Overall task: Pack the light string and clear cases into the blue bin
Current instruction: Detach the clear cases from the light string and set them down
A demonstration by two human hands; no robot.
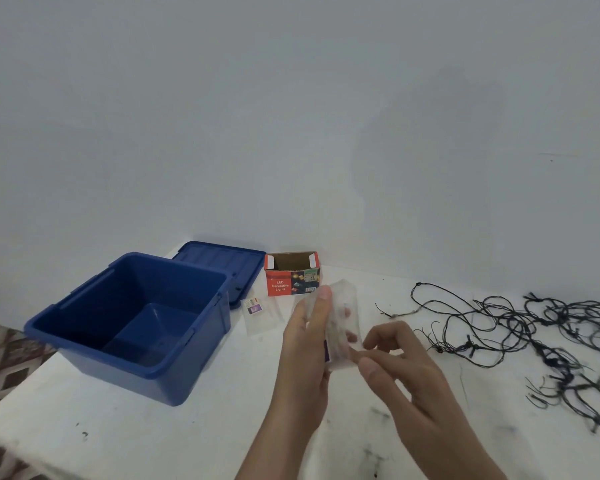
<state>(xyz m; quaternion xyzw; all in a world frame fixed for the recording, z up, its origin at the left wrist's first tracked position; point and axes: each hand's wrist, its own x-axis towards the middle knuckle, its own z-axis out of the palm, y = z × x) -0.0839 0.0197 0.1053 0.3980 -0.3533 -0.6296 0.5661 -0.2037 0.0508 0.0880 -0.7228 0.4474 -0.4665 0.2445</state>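
Two bare forearms entering from the bottom edge, nearer than the blue bin [129, 327]. No sleeves, gloves, rings, watch or bracelets in sight. Left hand [305, 358]: slim fingers, short plain nails, thumbnail clearly showing. Right hand [406, 379]: same slim build, short unpainted nails, knuckle creases visible. Wrists bare right down to frame edge.

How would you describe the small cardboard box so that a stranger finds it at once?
Start at the open blue bin on the white table; its lid lies behind it by the wall. Just right of the lid stands the small cardboard box. It alone is red, open-topped, and printed "LED Decorative Lights".
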